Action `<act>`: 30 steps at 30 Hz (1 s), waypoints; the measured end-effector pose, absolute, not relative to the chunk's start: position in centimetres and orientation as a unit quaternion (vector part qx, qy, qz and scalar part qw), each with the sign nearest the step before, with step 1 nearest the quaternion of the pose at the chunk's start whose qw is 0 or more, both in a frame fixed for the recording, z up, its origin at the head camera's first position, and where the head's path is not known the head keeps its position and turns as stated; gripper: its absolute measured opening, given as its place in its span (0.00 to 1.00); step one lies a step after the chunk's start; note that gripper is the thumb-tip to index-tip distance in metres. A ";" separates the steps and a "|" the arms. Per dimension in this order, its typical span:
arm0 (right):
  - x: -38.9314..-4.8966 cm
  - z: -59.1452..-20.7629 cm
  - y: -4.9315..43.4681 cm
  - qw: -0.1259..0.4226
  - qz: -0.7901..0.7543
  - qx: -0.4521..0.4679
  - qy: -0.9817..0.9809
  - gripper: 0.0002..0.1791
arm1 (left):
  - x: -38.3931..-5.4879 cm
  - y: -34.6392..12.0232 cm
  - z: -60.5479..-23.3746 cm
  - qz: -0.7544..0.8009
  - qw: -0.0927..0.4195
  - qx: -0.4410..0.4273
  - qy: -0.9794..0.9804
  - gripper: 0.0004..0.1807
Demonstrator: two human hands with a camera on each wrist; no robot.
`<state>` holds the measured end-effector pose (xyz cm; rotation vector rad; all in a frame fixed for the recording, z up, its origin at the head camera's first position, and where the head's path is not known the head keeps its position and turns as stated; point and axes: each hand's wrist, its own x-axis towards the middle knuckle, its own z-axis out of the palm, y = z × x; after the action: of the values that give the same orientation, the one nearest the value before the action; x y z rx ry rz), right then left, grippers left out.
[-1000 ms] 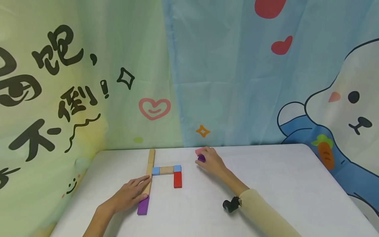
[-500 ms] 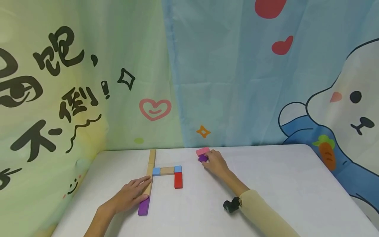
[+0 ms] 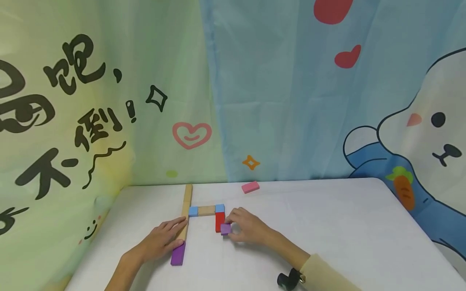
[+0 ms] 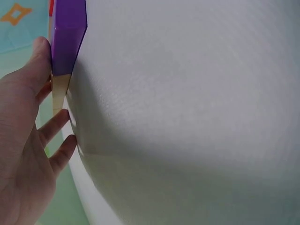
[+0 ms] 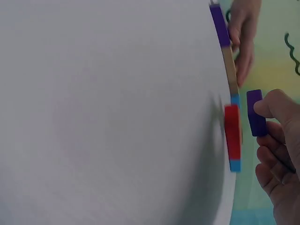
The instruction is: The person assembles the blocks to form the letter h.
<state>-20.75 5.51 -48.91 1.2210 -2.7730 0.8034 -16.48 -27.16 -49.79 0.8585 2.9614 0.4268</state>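
Observation:
My right hand (image 3: 249,227) pinches a small purple block (image 3: 225,229) between thumb and fingers, close by the near end of a red block (image 3: 220,222). In the right wrist view that purple block (image 5: 256,112) appears held off the table. My left hand (image 3: 158,240) rests with extended fingers along a row of natural wooden blocks (image 3: 187,196), its thumb at the long purple block (image 3: 177,254) that ends the row. Branching right from the row are a blue block (image 3: 193,211), a wooden block (image 3: 206,210) and another blue block (image 3: 220,208), which meets the red one.
A pink block (image 3: 250,187) lies alone near the far edge of the white table (image 3: 327,226). Behind it hangs a printed curtain (image 3: 276,101). A black device (image 3: 288,279) is strapped at the right wrist.
My right hand has picked the small purple block up from beside the pink block and carried it nearer and left, to the red block. The left hand stays in place.

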 end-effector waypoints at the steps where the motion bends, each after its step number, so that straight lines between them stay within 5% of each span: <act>1: -20.3 -49.0 5.3 0.002 0.248 0.397 -0.884 0.14 | -16.5 -27.2 -49.8 0.141 0.020 0.271 0.952 0.32; 30: -19.1 -49.7 3.6 0.011 0.211 0.384 -0.899 0.15 | -16.2 -27.1 -49.4 0.141 0.010 0.272 0.952 0.31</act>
<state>-19.07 3.58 -49.72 1.1971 -2.8037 0.6574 -16.21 -27.11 -49.44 0.8485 2.9718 0.4399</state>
